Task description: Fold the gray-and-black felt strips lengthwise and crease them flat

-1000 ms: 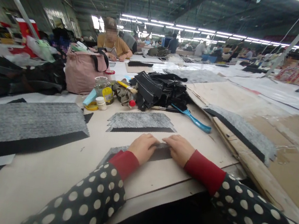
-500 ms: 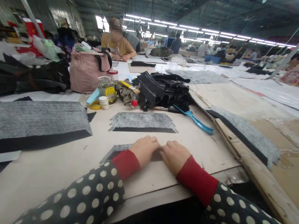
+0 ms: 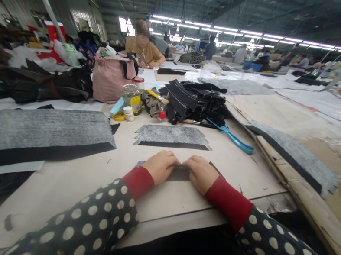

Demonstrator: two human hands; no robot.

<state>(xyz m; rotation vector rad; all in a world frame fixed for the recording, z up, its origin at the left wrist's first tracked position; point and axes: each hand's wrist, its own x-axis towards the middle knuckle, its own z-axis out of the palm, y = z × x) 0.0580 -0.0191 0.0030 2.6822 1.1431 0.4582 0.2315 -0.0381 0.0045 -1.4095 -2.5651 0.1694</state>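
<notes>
My left hand (image 3: 161,166) and my right hand (image 3: 200,173) rest close together on a dark strip (image 3: 179,174) lying on the pale board (image 3: 78,199). The fingers of both hands are bent and closed at the strip's upper edge, the fingertips nearly meeting. A bit of grey material shows left of my left hand, and a dark end of a strip sticks out beyond my right hand. Just behind lies a short stack of grey pieces with black edges (image 3: 174,136). A larger fanned stack of such pieces (image 3: 47,132) is at the left.
Behind are a pink bag (image 3: 110,77), a glass jar (image 3: 129,93), a white bottle (image 3: 128,113), a pile of black pieces (image 3: 191,100) and a blue-handled brush (image 3: 234,139). Cardboard edges (image 3: 306,199) run along the right. A person (image 3: 147,46) sits across the table.
The view has shifted, so the surroundings appear farther right. My hands have moved left relative to the board, and more of the dark strip shows between them.
</notes>
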